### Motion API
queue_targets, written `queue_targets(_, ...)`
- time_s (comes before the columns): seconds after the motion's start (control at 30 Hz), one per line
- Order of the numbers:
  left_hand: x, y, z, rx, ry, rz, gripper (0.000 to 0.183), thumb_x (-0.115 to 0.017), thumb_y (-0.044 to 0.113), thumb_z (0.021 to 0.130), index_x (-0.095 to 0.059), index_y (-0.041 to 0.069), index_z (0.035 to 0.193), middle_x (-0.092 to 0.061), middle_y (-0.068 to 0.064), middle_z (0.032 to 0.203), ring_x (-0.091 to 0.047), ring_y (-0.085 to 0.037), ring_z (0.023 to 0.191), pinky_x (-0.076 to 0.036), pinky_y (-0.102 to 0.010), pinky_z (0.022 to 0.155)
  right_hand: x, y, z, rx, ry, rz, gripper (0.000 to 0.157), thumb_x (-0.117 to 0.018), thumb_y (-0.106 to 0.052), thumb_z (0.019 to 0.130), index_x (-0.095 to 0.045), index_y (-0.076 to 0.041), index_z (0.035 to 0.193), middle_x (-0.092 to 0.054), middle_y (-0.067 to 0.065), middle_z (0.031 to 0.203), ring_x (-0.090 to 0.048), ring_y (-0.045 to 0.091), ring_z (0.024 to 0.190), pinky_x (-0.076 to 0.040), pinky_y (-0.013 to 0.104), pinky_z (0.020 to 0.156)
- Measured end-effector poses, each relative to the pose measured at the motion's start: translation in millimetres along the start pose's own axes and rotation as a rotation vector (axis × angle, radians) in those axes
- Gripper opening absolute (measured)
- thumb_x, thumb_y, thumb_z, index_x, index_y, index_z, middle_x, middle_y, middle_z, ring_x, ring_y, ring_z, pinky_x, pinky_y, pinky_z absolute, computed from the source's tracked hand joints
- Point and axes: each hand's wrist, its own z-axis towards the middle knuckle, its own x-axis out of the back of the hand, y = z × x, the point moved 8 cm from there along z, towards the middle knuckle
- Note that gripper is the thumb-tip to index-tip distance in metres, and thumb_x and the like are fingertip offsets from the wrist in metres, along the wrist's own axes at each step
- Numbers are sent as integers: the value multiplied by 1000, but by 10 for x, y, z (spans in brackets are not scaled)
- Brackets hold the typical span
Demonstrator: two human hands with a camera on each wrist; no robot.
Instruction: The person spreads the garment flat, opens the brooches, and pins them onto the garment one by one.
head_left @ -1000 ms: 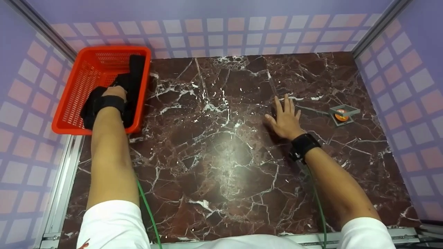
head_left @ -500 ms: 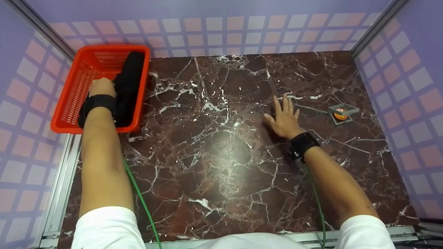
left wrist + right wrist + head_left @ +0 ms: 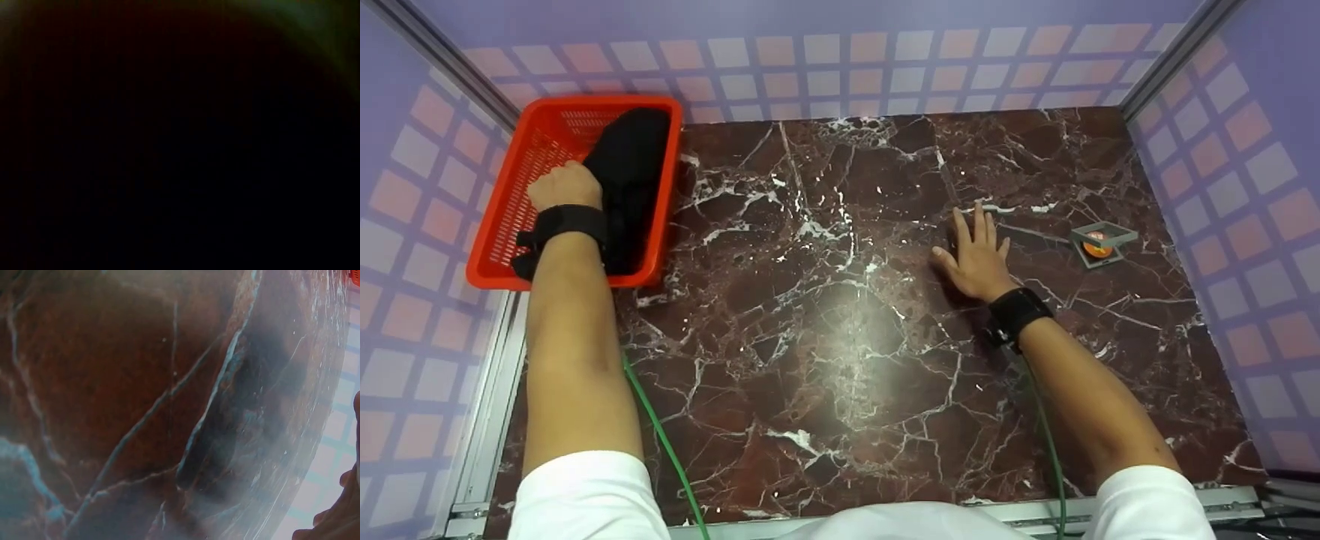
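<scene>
Up at the far left corner of the speckled brown marble counter (image 3: 810,337), there's the red rectangular plastic basket (image 3: 666,202), its near left part out past the left edge! Inside, along its right wall, lies the black soft cloth bundle (image 3: 634,161), with the left hand (image 3: 566,186) just left of it. Across we go: the right hand (image 3: 975,262), right of centre, and beyond it, near the right edge, the small grey square open box (image 3: 1104,263), a round orange disc (image 3: 1099,250) inside! Behind the far edge stands the purple checked wall panel (image 3: 825,52).

Basket (image 3: 526,150): perforated plastic | black bundle (image 3: 636,161): matt, cloth-like | tabletop (image 3: 780,315): glossy, marble-look
</scene>
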Motion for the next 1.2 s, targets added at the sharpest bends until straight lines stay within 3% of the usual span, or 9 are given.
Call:
queue_targets(0.2, 68, -5, 11, 15, 37, 38, 48, -16, 8, 106, -43, -23, 130, -55, -43, 122, -58, -56, 106, -48, -62, 91, 8, 19, -14, 0, 0, 8, 80, -49, -48, 102, -10, -12, 162, 4, 28, 164, 2, 49, 150, -3, 81, 106)
queue_targets(0.47, 266, -140, 14, 133, 147, -70, 50, -13, 9, 108, -48, -19, 130, -57, -40, 124, -58, -55, 109, -49, -61, 92, 7, 31, -13, -5, 0, 5, 80, -48, -49, 102, -11, -11, 162, 6, 27, 164, 3, 49, 150, -2, 80, 106)
queue_targets(0.63, 377, -193, -15, 160, 196, -82, 49, -12, 7, 107, -47, -20, 130, -55, -39, 126, -58, -55, 110, -48, -61, 93, -15, 34, -10, -7, -9, 0, 81, -48, -50, 102, -10, -12, 162, 7, 27, 165, 3, 48, 150, -2, 80, 106)
queue_targets(0.8, 490, -216, -58, 171, 263, -161, 48, -17, 9, 107, -48, -19, 131, -56, -39, 127, -57, -56, 111, -46, -63, 93, -20, 24, -13, -4, -15, 10, 81, -47, -51, 102, -9, -12, 162, 7, 27, 165, 5, 47, 151, -1, 80, 107)
queue_targets(0.93, 602, -173, -78, 176, 304, -215, 46, -22, 11, 106, -51, -16, 130, -57, -38, 126, -57, -56, 111, -46, -64, 92, -16, 32, -17, -7, -21, 18, 80, -47, -50, 102, -8, -12, 162, 8, 27, 164, 6, 47, 151, 0, 80, 106)
queue_targets(1.2, 816, 66, -122, 144, 354, -221, 44, -31, 12, 104, -51, -14, 133, -57, -34, 130, -56, -56, 115, -45, -64, 95, -11, 26, -9, -2, -4, 2, 80, -48, -50, 102, -10, -12, 162, 6, 28, 164, 3, 48, 150, -2, 80, 106)
